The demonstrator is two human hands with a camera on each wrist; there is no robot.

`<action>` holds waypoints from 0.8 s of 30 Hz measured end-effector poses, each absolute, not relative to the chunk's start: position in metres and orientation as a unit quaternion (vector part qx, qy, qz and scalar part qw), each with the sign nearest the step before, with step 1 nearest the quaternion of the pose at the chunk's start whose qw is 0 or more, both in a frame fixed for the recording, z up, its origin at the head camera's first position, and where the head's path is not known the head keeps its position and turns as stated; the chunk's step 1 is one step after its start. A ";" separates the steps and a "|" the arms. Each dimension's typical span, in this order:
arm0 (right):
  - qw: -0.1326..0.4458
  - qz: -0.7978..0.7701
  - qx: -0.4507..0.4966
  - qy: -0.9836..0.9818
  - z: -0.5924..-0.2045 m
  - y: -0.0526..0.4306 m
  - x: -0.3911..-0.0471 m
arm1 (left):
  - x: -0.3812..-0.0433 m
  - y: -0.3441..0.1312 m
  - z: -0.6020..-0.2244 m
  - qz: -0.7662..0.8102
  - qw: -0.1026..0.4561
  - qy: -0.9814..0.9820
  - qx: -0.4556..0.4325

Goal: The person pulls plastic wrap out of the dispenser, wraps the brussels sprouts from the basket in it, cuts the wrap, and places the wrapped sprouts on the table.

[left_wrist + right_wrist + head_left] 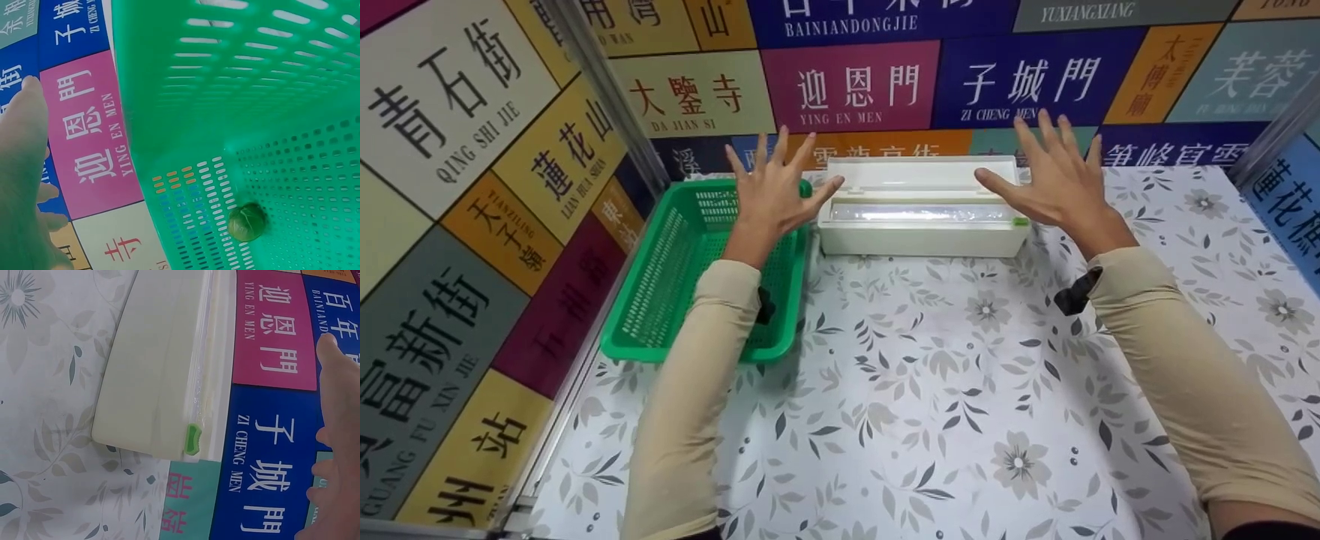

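Note:
A white cling film box (922,242) stands at the back of the table with its lid (919,174) raised. Clear film (922,213) shows inside, and a green slide cutter (193,439) sits at the right end. My left hand (772,191) is held with fingers spread above the far right part of a green basket (619,330), near the box's left end. Fingers spread too, my right hand (1057,180) hovers by the box's right end. Neither hand holds anything. In the left wrist view, a round green vegetable (246,222) lies inside the basket; its kind is unclear.
A white cloth (900,390) with grey flowers and leaves covers the table. Panels (851,86) with coloured, lettered blocks stand behind the table and along its left side. The basket stands close to the box's left end.

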State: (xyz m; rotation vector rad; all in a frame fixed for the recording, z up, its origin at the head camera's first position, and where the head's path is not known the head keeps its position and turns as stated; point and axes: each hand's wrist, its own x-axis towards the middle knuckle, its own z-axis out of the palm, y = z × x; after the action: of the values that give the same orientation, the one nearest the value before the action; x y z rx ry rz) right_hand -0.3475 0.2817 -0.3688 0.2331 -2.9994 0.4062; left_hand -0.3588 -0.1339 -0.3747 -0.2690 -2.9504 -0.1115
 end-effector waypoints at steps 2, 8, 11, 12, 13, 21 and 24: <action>0.062 0.138 0.081 -0.985 -0.369 0.282 -0.347 | -0.358 -0.132 -0.375 -0.039 0.094 -0.990 -0.098; 0.091 0.152 0.088 -0.980 -0.370 0.282 -0.347 | -0.355 -0.122 -0.375 -0.047 0.114 -0.983 -0.137; 0.104 0.158 0.091 -0.978 -0.372 0.283 -0.347 | -0.354 -0.114 -0.376 -0.048 0.119 -0.980 -0.155; 0.108 0.162 0.093 -0.977 -0.373 0.283 -0.347 | -0.354 -0.112 -0.377 -0.047 0.119 -0.979 -0.161; 0.111 0.164 0.094 -0.976 -0.373 0.283 -0.347 | -0.354 -0.110 -0.377 -0.044 0.120 -0.978 -0.166; 0.129 0.168 0.099 -0.972 -0.377 0.285 -0.344 | -0.353 -0.104 -0.377 -0.044 0.117 -0.977 -0.174; 0.127 0.162 0.099 -0.974 -0.379 0.287 -0.344 | -0.355 -0.102 -0.374 -0.059 0.118 -0.976 -0.173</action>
State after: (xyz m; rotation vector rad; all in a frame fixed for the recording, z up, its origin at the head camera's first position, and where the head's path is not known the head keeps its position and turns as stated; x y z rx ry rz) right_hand -0.3440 0.2869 -0.3792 0.2879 -2.8338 0.4717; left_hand -0.3553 -0.1024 -0.3737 -0.5068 -2.8559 -0.1718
